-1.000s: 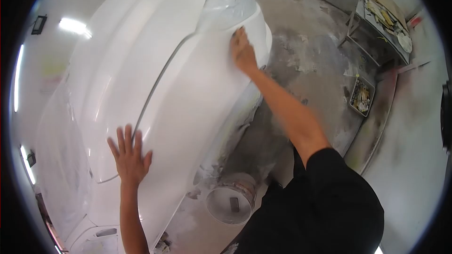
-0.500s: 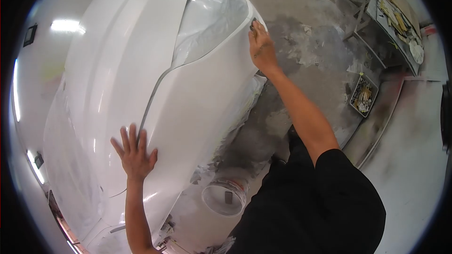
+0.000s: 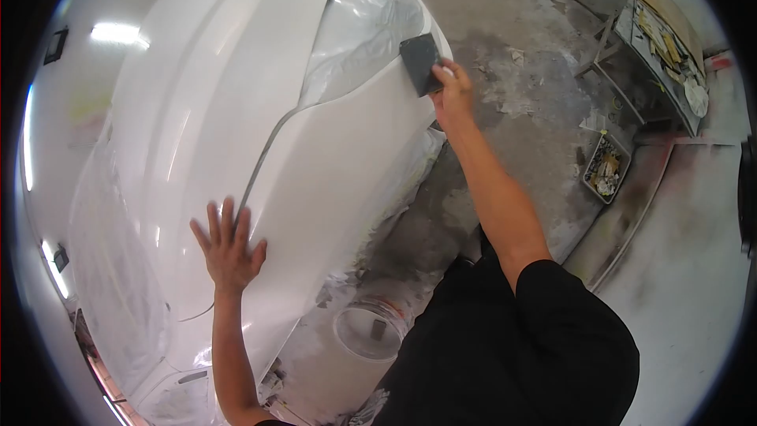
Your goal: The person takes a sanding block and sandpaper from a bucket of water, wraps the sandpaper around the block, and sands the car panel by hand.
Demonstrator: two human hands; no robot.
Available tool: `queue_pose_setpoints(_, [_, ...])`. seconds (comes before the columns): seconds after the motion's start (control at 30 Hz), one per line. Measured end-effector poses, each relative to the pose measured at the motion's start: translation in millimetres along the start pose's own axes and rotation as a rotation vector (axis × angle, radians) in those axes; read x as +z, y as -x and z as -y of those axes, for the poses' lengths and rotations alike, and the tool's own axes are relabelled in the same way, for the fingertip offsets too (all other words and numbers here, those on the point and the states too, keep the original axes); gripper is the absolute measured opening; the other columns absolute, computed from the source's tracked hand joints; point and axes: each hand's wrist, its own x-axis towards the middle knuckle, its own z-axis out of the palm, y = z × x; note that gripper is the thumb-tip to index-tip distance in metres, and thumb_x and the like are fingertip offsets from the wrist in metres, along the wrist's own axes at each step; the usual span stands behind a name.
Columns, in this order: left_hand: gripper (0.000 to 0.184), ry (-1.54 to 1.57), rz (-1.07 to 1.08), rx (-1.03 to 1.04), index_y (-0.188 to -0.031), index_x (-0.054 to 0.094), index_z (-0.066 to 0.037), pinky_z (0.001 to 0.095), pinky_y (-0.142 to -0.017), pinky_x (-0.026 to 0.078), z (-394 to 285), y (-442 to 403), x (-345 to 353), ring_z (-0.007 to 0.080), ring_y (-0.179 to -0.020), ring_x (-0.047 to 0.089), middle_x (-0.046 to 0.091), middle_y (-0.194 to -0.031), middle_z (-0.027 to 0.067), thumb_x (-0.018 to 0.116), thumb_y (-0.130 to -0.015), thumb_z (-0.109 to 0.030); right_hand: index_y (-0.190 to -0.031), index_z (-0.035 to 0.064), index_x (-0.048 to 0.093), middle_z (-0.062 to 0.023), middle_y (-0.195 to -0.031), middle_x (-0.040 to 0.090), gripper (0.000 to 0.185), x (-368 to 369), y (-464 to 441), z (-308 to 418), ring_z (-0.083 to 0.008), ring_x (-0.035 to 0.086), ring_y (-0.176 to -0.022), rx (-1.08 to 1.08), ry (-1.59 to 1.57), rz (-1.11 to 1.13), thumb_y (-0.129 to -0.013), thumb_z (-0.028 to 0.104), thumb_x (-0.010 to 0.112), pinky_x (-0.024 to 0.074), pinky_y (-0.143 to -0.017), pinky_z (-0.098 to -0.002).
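A white car body panel (image 3: 335,162) fills the middle of the view, with a dark seam between it and the hood (image 3: 213,87). My left hand (image 3: 231,259) lies on the bodywork across the seam, fingers spread, holding nothing. By the panel's far right edge, my right hand (image 3: 453,96) pinches a dark grey piece of sandpaper (image 3: 419,63) between thumb and fingers. Its flat face shows, overlapping the edge of the clear plastic sheeting (image 3: 363,20). Whether the sandpaper touches the panel, I cannot tell.
A clear bucket (image 3: 341,330) with a dark block inside stands on the floor below the car. At right are a bin of scraps (image 3: 625,159) and a bench (image 3: 676,91) littered with masking scraps. Stained concrete floor (image 3: 505,39) runs alongside.
My right hand has turned and moved slightly down, bringing the sandpaper's broad face into view. My left hand stays spread on the bodywork; the view has shifted slightly.
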Motion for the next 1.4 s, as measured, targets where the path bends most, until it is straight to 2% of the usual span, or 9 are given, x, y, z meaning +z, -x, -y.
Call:
queue_pose_setpoints(0.2, [0.068, -0.001, -0.004, 0.003, -0.159, 0.038, -0.019, 0.0683, -0.122, 0.005, -1, 0, 1, 0.0402, -0.156, 0.023, 0.033, -0.167, 0.0121, 0.052, -0.099, -0.049, -0.124, -0.0036, 0.063, -0.0116, -0.098, 0.070, 0.045, -19, -2, 10, -0.0205, 0.070, -0.088, 0.183, 0.403, 0.265, -0.090, 0.025, 0.074, 0.0572, -0.076, -0.0322])
queue_pose_setpoints(0.3, [0.069, -0.005, -0.003, -0.001, -0.159, 0.038, -0.019, 0.0686, -0.122, 0.005, -1, -1, 2, 0.0399, -0.156, 0.022, 0.033, -0.167, 0.0122, 0.053, -0.099, -0.048, -0.114, -0.0018, 0.064, -0.0092, -0.098, 0.068, 0.053, -6, -22, 12, -0.0193, 0.070, -0.082, 0.264, 0.582, 0.230, -0.088, 0.043, 0.078, 0.0579, -0.079, -0.0359])
queue_pose_setpoints(0.4, [0.070, -0.006, -0.006, 0.006, -0.160, 0.037, -0.019, 0.0691, -0.122, 0.004, -1, 0, 3, 0.0397, -0.157, 0.020, 0.032, -0.167, 0.0125, 0.054, -0.098, -0.048, -0.107, -0.0018, 0.066, -0.0074, -0.093, 0.069, 0.055, 9, -31, 14, -0.0189, 0.069, -0.076, 0.242, 0.673, 0.207, -0.085, 0.046, 0.081, 0.0594, -0.071, -0.0364])
queue_pose_setpoints(0.5, [0.071, -0.003, -0.013, 0.015, -0.160, 0.037, -0.019, 0.0695, -0.122, 0.003, -1, 0, 5, 0.0398, -0.157, 0.020, 0.031, -0.167, 0.0127, 0.055, -0.098, -0.048, -0.110, -0.0071, 0.068, -0.0130, -0.099, 0.072, 0.048, 17, -39, 5, -0.0232, 0.071, -0.085, 0.267, 0.626, 0.171, -0.083, 0.029, 0.085, 0.0582, -0.073, -0.0357])
queue_pose_setpoints(0.6, [0.072, -0.002, -0.008, 0.014, -0.160, 0.036, -0.019, 0.0696, -0.122, 0.004, 0, 1, 5, 0.0401, -0.157, 0.019, 0.031, -0.168, 0.0126, 0.055, -0.097, -0.047, -0.109, -0.0052, 0.069, -0.0133, -0.101, 0.072, 0.041, 16, -42, 9, -0.0243, 0.072, -0.086, 0.302, 0.464, 0.202, -0.081, 0.018, 0.086, 0.0586, -0.074, -0.0368])
queue_pose_setpoints(0.7, [0.071, -0.010, -0.018, 0.026, -0.159, 0.037, -0.017, 0.0665, -0.124, 0.003, -1, -2, 2, 0.0391, -0.157, 0.019, 0.031, -0.167, 0.0128, 0.054, -0.097, -0.046, -0.107, -0.0040, 0.070, -0.0127, -0.100, 0.073, 0.035, 9, -51, 3, -0.0232, 0.071, -0.083, 0.177, 0.403, 0.100, -0.079, 0.011, 0.086, 0.0584, -0.072, -0.0371])
queue_pose_setpoints(0.9, [0.070, -0.014, -0.023, 0.033, -0.159, 0.039, -0.015, 0.0646, -0.125, 0.002, -2, -4, 1, 0.0382, -0.157, 0.019, 0.031, -0.168, 0.0123, 0.054, -0.097, -0.045, -0.096, 0.0001, 0.068, -0.0087, -0.086, 0.071, 0.028, 4, -83, -14, -0.0198, 0.069, -0.067, 0.055, 0.443, 0.007, -0.080, 0.012, 0.087, 0.0609, -0.062, -0.0406])
queue_pose_setpoints(1.1, [0.070, -0.009, -0.037, 0.041, -0.159, 0.039, -0.015, 0.0640, -0.125, 0.002, 0, -3, 3, 0.0377, -0.158, 0.018, 0.031, -0.168, 0.0121, 0.054, -0.097, -0.046, -0.089, 0.0018, 0.064, -0.0085, -0.084, 0.070, 0.024, 18, -81, -12, -0.0204, 0.069, -0.066, 0.241, 0.301, -0.067, -0.080, 0.010, 0.085, 0.0596, -0.058, -0.0437])
queue_pose_setpoints(1.4, [0.070, -0.017, -0.015, 0.048, -0.159, 0.038, -0.013, 0.0647, -0.125, 0.001, 0, -1, 5, 0.0394, -0.157, 0.018, 0.032, -0.167, 0.0143, 0.052, -0.099, -0.046, -0.098, -0.0038, 0.068, -0.0123, -0.090, 0.070, 0.024, 23, -69, -35, -0.0223, 0.068, -0.073, 0.161, 0.318, -0.056, -0.082, 0.011, 0.079, 0.0571, -0.065, -0.0427])
